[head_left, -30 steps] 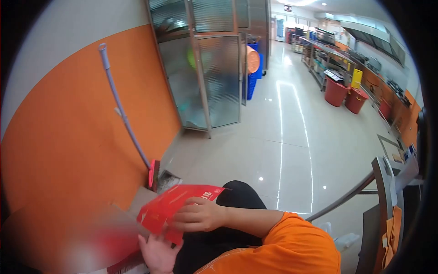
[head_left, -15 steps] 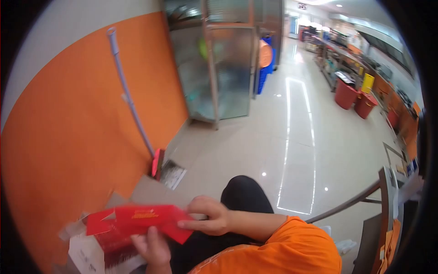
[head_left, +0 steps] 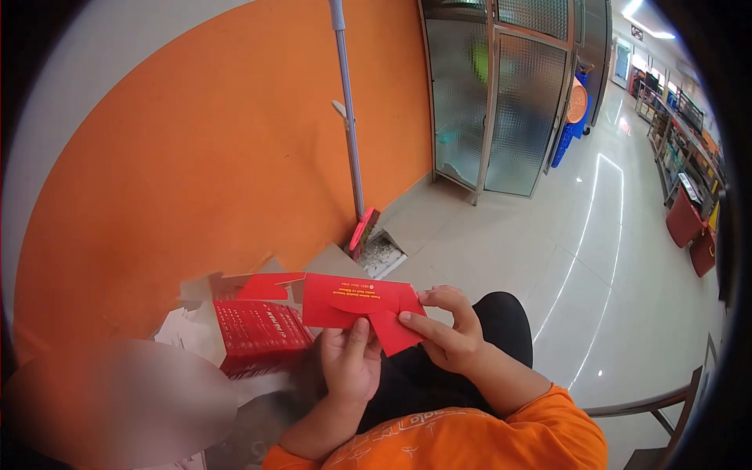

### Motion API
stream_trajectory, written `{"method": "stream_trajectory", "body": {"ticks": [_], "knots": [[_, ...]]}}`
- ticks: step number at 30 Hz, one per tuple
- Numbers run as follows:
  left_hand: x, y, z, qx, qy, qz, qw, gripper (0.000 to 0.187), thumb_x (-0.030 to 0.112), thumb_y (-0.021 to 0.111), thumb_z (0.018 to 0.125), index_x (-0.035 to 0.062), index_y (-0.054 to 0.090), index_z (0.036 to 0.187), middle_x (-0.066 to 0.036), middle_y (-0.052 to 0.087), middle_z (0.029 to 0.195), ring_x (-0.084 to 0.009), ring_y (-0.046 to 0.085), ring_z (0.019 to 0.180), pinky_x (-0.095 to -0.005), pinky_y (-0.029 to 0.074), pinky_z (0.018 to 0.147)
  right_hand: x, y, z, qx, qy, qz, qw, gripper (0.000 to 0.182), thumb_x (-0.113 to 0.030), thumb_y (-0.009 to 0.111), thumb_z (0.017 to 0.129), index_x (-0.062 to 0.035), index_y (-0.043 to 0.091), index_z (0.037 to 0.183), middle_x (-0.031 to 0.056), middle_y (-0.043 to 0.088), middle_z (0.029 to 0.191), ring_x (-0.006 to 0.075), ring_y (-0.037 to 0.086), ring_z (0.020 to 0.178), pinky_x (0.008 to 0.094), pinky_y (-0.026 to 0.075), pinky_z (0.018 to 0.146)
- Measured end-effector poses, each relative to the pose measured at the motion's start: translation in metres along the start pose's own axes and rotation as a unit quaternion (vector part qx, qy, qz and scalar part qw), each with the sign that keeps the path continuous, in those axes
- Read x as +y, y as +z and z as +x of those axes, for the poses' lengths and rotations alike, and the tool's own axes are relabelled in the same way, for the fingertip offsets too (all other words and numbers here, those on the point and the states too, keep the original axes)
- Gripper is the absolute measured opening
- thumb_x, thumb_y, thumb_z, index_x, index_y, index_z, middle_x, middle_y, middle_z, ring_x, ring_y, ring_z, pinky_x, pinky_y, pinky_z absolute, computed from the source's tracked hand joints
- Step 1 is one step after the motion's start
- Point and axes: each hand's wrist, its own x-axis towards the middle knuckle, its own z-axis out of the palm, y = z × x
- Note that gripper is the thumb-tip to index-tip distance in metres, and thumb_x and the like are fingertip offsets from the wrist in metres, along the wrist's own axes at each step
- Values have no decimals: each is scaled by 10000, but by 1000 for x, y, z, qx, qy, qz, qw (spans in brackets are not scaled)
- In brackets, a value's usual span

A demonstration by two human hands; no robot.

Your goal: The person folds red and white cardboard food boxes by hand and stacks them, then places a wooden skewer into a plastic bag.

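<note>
A flat, red folded cardboard piece (head_left: 327, 311) with small yellow print is held up in front of my lap. My left hand (head_left: 350, 368) pinches its lower edge, the thumb lying on the printed face. At the right end, my right hand (head_left: 453, 333) grips a bent-down red flap between thumb and fingers. Just left of my left hand is an open cardboard box (head_left: 262, 333) with a red panel bearing white print. More red cardboard (head_left: 262, 288) shows at the box's top, partly behind the held piece.
A broom (head_left: 350, 125) leans on the orange wall (head_left: 196, 157), beside a dustpan (head_left: 380, 257). Beyond stands a frosted-glass cabinet (head_left: 525, 117). Red bins (head_left: 684, 219) and shelves line the right side. A blurred round shape (head_left: 117, 403) covers the lower left.
The view has swung left, so the wall and box sit further right. Both hands still hold the red cardboard piece, now steadier, with its print readable and the right-end flap angled downward.
</note>
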Motion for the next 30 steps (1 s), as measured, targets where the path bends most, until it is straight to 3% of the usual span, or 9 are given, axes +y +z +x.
{"method": "stream_trajectory", "body": {"ticks": [2, 5, 9, 16, 18, 21, 23, 30], "knots": [[-1, 4, -1, 8, 4, -5, 1000, 251, 75, 468, 960, 30, 493, 1206, -93, 579, 1147, -193, 592, 1037, -341, 505, 892, -2, 6, -1, 59, -38, -56, 996, 375, -48, 718, 639, -99, 694, 1010, 84, 543, 995, 212, 572, 905, 392, 475, 771], [3, 4, -1, 21, 15, -10, 1000, 238, 69, 467, 961, 11, 504, 1189, -90, 582, 1121, -182, 590, 1028, -335, 514, 876, -3, 7, 1, 48, -77, -96, 991, 332, -64, 702, 646, -89, 700, 977, 58, 556, 955, 204, 577, 867, 369, 465, 745], [4, 3, -3, -21, 28, 11, 999, 242, 85, 461, 966, 26, 522, 1193, -93, 590, 1149, -179, 590, 1041, -322, 490, 904, -3, 9, 4, 61, -72, -85, 992, 318, -68, 680, 650, -83, 703, 967, 46, 571, 926, 201, 581, 840, 359, 463, 743], [-1, 4, -3, -9, 55, 37, 998, 234, 83, 469, 964, 22, 541, 1179, -75, 596, 1132, -167, 588, 1028, -311, 485, 903, -4, 14, 1, 79, -49, -55, 994, 366, -62, 675, 611, -73, 700, 976, 41, 583, 916, 200, 585, 826, 343, 439, 705], [-5, 0, -3, -26, 63, 47, 997, 234, 33, 443, 965, -21, 512, 1181, -107, 559, 1171, -209, 575, 1061, -351, 495, 922, -5, 13, 2, 91, -29, -39, 995, 366, -63, 675, 613, -72, 699, 977, 40, 585, 920, 200, 585, 823, 336, 431, 688], [-6, 5, -4, 4, 66, 50, 997, 231, 34, 447, 964, -29, 521, 1173, -109, 567, 1161, -199, 576, 1053, -341, 482, 927, -6, 14, 4, 95, -42, -92, 990, 366, -80, 670, 620, -74, 699, 985, 36, 586, 915, 191, 585, 820, 326, 416, 667], [-5, 2, -2, 8, 50, 36, 998, 231, 32, 446, 964, -30, 521, 1174, -109, 571, 1155, -190, 576, 1049, -335, 476, 926, -6, 17, 1, 64, -100, -132, 984, 373, -109, 672, 620, -78, 700, 990, 27, 584, 906, 171, 584, 812, 334, 403, 681], [-8, -8, -2, 23, 36, 84, 996, 245, 92, 429, 978, 6, 505, 1194, -116, 558, 1182, -228, 582, 1068, -366, 510, 914, -9, 24, -2, 73, -79, -158, 982, 385, -121, 665, 613, -88, 703, 995, 1, 569, 873, 146, 578, 793, 330, 363, 702]]}}
